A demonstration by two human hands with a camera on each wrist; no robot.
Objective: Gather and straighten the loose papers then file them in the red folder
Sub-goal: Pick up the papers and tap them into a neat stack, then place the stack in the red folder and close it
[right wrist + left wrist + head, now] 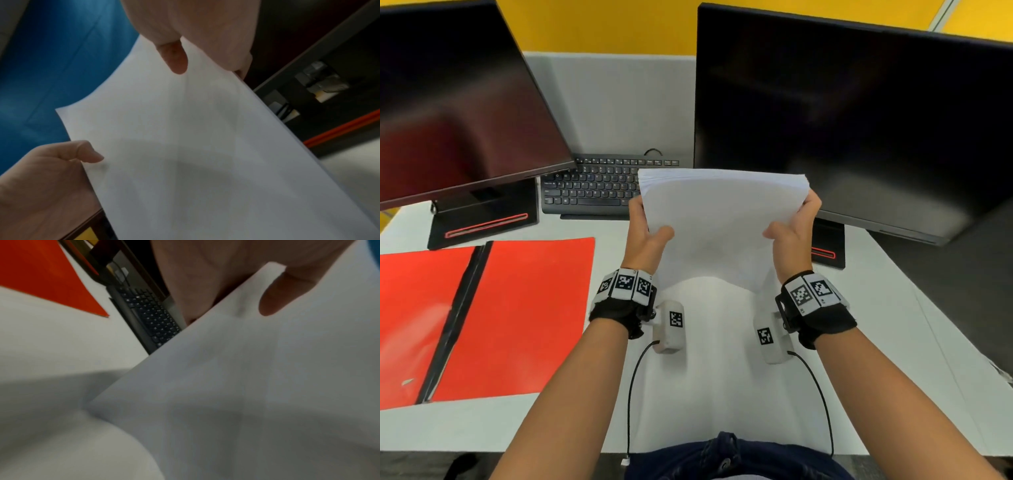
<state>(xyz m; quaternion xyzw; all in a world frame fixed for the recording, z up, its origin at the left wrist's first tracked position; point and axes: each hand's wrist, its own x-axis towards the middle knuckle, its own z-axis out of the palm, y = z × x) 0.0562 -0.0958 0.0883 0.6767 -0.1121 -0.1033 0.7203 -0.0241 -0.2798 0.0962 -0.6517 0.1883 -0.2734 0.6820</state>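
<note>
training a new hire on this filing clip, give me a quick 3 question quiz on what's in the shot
1. True or false: the red folder lies open on the desk.
2. Which hands hold the paper stack? A) left only B) right only C) both
3. Fill in: behind the stack, between the two monitors, sits a black ____.

Key:
1. True; it lies open to the person's left.
2. C; the left hand and right hand each grip a side edge, thumbs on the front sheet.
3. keyboard

Both forearms extended forward, left hand (645,229) and right hand (794,228) raised, thumbs facing inward, fingers curled
</note>
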